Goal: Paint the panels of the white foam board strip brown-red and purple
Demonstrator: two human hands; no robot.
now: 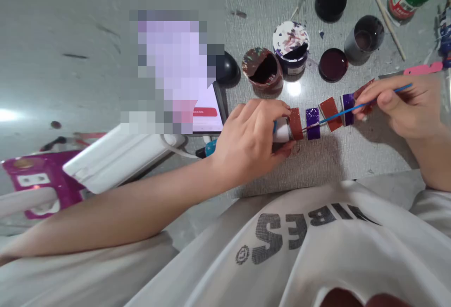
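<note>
My right hand (398, 107) pinches a thin paintbrush (369, 104) with a blue handle. The brush slants down to the left, over a glossy purple rectangle (313, 119), and its tip meets the right edge of a brownish-red rectangle (296, 121). My left hand (250, 140) is closed round a white and blue piece (282, 130) whose white end borders that rectangle; its middle is hidden by the hand. A second red rectangle (330, 114) and another purple one (348, 114) continue the row rightward. My right fingers partly cover a further reddish piece.
Behind the row stand a brown paint jar (260, 83), a purple paint jar (294, 65), two dark lids and a cup (355, 48) of dark liquid. A green-capped jar (405, 1) is far right. On the left lie a lit phone, partly blurred, a white box (120, 156) and a purple power strip (45, 175).
</note>
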